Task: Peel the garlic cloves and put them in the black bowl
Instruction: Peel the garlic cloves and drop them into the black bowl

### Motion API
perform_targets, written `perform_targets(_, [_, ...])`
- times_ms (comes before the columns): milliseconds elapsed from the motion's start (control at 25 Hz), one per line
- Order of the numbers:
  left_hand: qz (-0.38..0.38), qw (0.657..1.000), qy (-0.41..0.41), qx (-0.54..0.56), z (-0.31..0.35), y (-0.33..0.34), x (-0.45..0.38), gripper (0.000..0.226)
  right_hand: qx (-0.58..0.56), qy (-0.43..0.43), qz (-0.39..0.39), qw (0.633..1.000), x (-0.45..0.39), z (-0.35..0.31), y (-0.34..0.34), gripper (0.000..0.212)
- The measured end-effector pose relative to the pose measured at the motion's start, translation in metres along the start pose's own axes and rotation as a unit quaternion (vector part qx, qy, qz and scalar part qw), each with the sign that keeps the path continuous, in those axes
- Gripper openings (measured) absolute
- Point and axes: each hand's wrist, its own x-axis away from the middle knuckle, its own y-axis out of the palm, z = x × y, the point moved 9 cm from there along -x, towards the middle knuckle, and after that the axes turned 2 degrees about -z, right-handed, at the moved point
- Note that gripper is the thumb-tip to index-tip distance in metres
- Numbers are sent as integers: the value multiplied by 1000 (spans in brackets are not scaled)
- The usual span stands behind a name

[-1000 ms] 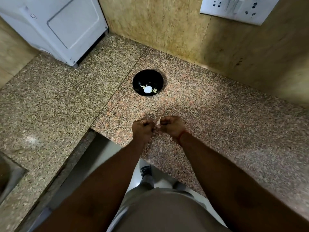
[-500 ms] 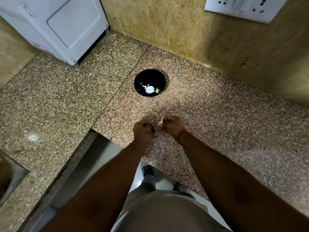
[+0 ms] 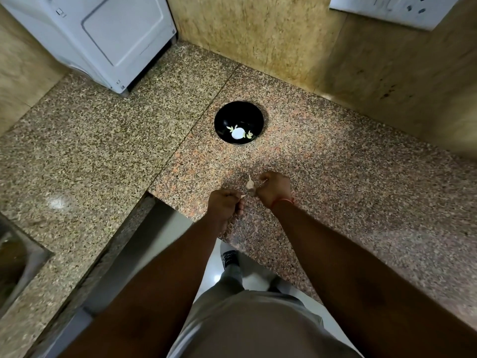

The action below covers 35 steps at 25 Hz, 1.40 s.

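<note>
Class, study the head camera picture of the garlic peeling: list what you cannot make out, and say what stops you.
- Garlic clove: mostly hidden between the curled fingers of the left hand and right hand; how much skin remains is unclear.
- Contents of the black bowl: pale pieces round a white blob, too small to count or identify.
- Wall socket panel: cut off by the top edge.
- Sink: cut off by the left edge.

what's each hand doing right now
Left hand: fingers curled, pinching a strip of papery garlic skin.
Right hand: fingers curled round a small pale garlic clove.
</note>
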Motion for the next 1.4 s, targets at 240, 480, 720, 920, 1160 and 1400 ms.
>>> perform_targets(240, [-77,994,-2,-79,-8,31,21,10,113,-169,-102,974,51,5,1,22])
perform_targets(480, [-82,975,-5,-208,-32,58,40,15,188,-169,-83,964,75,38,5,12])
perform_targets(720, [-56,972,22,-225,-49,56,51,6,219,-135,-98,961,87,49,5,16])
perform_targets(920, [-20,979,20,-202,-53,49,57,10,213,-112,-89,966,89,49,4,15])
perform_targets(1160, [35,946,58,-316,-54,38,48,39,227,-117,-95,962,90,46,3,18])
perform_targets(1400, [19,920,82,-382,-46,47,55,33,216,-95,-91,967,92,46,3,26])
